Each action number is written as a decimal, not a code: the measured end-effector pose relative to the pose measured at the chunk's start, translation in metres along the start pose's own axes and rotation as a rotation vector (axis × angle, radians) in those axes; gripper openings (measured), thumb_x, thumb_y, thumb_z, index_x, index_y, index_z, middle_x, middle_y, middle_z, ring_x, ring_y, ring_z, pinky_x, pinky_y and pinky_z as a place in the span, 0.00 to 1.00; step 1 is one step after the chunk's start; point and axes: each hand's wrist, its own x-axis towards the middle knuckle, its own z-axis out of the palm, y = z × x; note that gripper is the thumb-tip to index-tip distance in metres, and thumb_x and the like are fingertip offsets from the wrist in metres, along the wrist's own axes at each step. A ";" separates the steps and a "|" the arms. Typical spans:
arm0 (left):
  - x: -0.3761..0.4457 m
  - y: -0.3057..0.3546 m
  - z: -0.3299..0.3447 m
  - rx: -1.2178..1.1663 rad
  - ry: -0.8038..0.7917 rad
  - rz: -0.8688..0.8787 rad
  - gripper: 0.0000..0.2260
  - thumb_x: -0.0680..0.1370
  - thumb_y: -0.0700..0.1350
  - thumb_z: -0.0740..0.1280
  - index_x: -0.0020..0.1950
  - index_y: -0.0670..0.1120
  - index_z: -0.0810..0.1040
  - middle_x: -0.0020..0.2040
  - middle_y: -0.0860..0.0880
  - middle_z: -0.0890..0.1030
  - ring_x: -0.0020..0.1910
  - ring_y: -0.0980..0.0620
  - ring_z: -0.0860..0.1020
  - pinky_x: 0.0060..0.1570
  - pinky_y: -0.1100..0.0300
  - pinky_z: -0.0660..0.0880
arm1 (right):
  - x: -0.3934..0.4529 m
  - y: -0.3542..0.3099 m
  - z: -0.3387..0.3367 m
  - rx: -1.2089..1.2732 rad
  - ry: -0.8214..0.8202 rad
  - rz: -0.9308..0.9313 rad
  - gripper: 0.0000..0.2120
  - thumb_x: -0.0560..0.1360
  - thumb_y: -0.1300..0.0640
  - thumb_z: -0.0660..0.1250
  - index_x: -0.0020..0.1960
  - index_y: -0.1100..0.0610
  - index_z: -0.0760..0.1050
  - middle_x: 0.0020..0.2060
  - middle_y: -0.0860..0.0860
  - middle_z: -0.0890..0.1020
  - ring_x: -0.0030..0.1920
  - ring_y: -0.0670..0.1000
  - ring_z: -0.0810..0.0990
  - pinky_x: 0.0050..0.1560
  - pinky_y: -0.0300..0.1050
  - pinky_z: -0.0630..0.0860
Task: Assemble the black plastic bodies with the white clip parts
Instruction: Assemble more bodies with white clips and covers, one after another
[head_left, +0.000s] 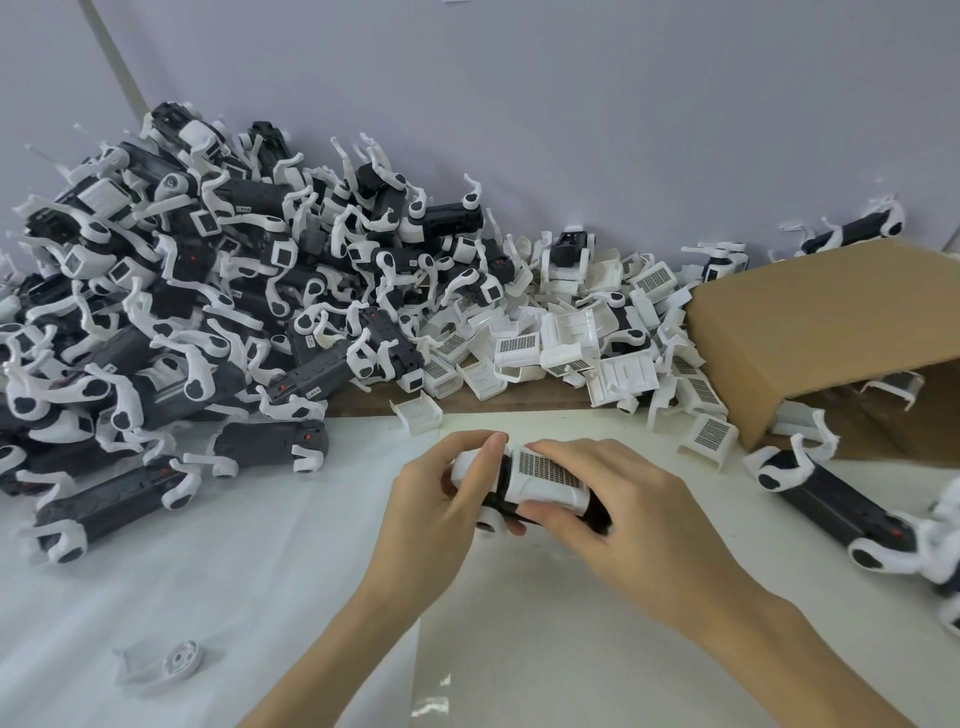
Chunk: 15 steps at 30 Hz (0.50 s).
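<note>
White desk (208, 582) against a pale wall. At centre, just above the desk: black body (597, 512) with a white clip part (545, 475) (grid side up) seated on it. Left hand (441, 499) curled round the left end, thumb on top. Right hand (618, 499) wrapped over the clip part, fingers pressing along its near edge. Behind left, big heap of assembled units (171, 291). Loose white clips (571, 332) piled beside a tipped cardboard box (831, 332). Stray white piece (166, 662) near the front left.
</note>
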 end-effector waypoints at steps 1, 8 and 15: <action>0.000 0.000 0.000 0.011 0.019 -0.005 0.09 0.85 0.54 0.65 0.55 0.53 0.84 0.33 0.45 0.86 0.35 0.44 0.86 0.38 0.61 0.80 | 0.000 -0.001 -0.001 -0.026 -0.001 -0.029 0.23 0.78 0.37 0.66 0.66 0.49 0.80 0.54 0.40 0.83 0.53 0.45 0.82 0.41 0.49 0.83; -0.001 0.001 0.001 0.032 0.086 -0.006 0.10 0.83 0.57 0.68 0.53 0.55 0.85 0.34 0.47 0.86 0.35 0.47 0.85 0.35 0.63 0.78 | 0.001 -0.003 0.000 0.061 -0.082 0.022 0.23 0.76 0.38 0.68 0.68 0.44 0.76 0.54 0.37 0.80 0.54 0.43 0.79 0.43 0.50 0.81; 0.000 0.004 -0.004 -0.082 -0.074 -0.003 0.15 0.78 0.54 0.75 0.63 0.54 0.83 0.51 0.48 0.87 0.46 0.49 0.86 0.47 0.61 0.81 | 0.001 0.004 -0.007 0.024 -0.193 0.057 0.23 0.77 0.30 0.60 0.69 0.35 0.69 0.54 0.33 0.76 0.54 0.40 0.77 0.49 0.47 0.79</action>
